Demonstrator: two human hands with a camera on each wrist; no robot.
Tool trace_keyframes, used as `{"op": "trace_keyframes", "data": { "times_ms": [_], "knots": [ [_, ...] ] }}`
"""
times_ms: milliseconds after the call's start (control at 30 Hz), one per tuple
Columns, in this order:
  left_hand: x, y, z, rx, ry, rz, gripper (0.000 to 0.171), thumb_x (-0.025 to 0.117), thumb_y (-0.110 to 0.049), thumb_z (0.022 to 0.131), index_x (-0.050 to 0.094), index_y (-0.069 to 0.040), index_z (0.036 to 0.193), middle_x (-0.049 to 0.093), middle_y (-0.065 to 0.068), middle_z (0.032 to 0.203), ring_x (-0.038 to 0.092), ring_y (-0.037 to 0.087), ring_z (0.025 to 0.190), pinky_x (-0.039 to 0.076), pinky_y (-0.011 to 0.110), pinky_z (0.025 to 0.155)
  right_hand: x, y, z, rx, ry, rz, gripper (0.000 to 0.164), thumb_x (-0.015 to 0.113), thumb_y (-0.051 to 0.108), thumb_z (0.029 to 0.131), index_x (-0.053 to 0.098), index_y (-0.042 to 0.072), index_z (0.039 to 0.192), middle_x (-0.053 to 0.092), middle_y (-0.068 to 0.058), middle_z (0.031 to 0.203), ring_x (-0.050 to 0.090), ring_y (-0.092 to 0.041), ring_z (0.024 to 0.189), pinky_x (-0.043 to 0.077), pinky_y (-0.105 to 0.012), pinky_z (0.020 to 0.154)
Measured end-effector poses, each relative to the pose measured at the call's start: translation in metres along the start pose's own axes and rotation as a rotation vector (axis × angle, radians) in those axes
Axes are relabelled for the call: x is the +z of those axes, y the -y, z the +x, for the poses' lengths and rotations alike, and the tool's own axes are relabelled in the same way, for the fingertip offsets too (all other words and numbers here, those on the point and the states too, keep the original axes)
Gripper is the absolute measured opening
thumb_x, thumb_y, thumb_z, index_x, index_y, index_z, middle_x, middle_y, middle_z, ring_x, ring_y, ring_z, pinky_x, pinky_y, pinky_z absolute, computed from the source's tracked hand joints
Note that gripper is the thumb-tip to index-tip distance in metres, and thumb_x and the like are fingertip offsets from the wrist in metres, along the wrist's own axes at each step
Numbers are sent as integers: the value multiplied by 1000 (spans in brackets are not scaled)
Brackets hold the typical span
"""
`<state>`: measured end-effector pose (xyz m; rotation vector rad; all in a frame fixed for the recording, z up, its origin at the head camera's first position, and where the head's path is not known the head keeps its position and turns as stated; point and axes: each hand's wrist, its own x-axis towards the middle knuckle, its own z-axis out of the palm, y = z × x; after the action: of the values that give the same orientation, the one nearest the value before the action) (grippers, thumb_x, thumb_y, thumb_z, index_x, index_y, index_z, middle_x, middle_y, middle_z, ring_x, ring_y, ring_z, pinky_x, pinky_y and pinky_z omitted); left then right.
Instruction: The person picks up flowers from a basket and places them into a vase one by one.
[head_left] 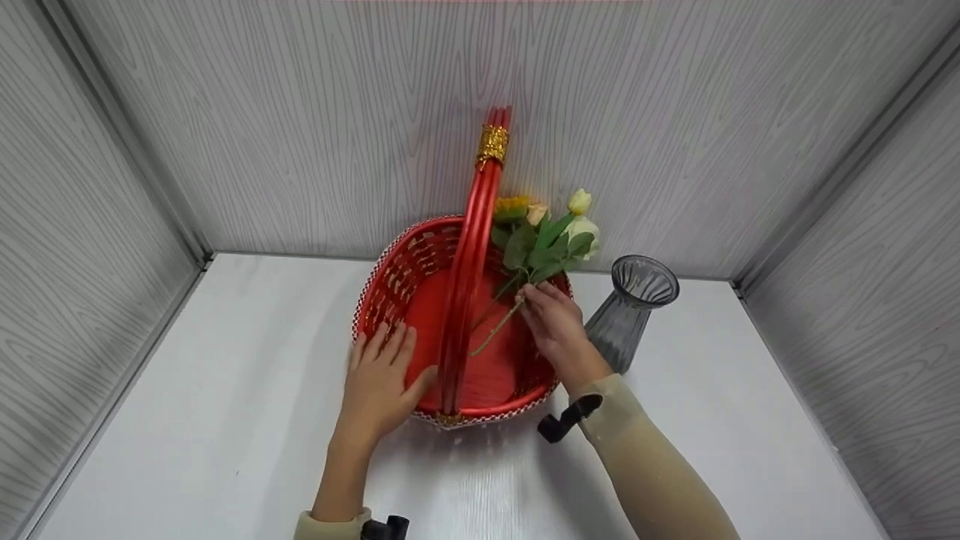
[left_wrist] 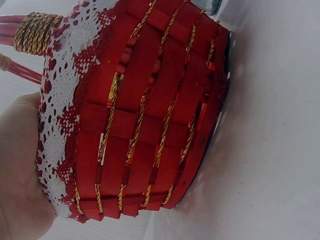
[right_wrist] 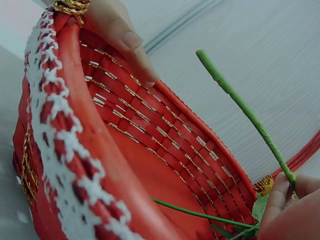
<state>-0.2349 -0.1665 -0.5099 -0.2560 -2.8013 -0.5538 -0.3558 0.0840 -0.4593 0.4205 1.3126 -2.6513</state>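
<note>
A red woven basket (head_left: 431,300) with a tall arched handle (head_left: 472,247) stands on the table, its rim trimmed with white and red lace (left_wrist: 65,100). My left hand (head_left: 382,382) rests over the basket's left front rim, fingers spread toward the inside. My right hand (head_left: 555,319), above the basket's right side, pinches the green stem (right_wrist: 245,110) of an artificial flower between thumb and fingers. Beyond it are a pale yellow tulip (head_left: 580,201), a white bloom (head_left: 585,238), a peach rose (head_left: 537,214) and a sunflower (head_left: 512,206). Leaves hide which bloom the pinched stem bears.
A grey glass vase (head_left: 622,322) stands close to the basket's right side, partly behind my right wrist. The white table (head_left: 247,390) is bounded by grey wood-grain panels (head_left: 322,135) at the back and both sides.
</note>
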Motion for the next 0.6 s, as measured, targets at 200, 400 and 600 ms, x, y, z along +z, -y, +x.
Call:
{"op": "trace_keyframes", "data": {
  "times_ms": [200,400,600],
  "knots": [
    [0,0,1,3,-10,-2,76,46,-60,97,40,-9,153,41,14,156,29,37,149,7,57,122,-2,3,-5,-24,-18,2,19,58,-2,97,51,4,114,64,-8,95,66,-18,89,50,-33,100],
    [-2,0,3,7,-8,0,75,47,-59,98,40,-9,153,41,14,156,29,37,148,8,58,122,-3,7,-9,-46,5,14,17,57,-2,98,49,4,112,64,-5,91,65,-16,86,48,-33,101],
    [-2,-1,2,2,-15,-7,75,47,-59,97,40,-9,153,41,14,156,29,37,149,7,58,122,-6,10,-14,-29,35,-25,39,55,1,100,41,1,136,64,-4,96,65,-15,89,46,-33,104]
  ]
}}
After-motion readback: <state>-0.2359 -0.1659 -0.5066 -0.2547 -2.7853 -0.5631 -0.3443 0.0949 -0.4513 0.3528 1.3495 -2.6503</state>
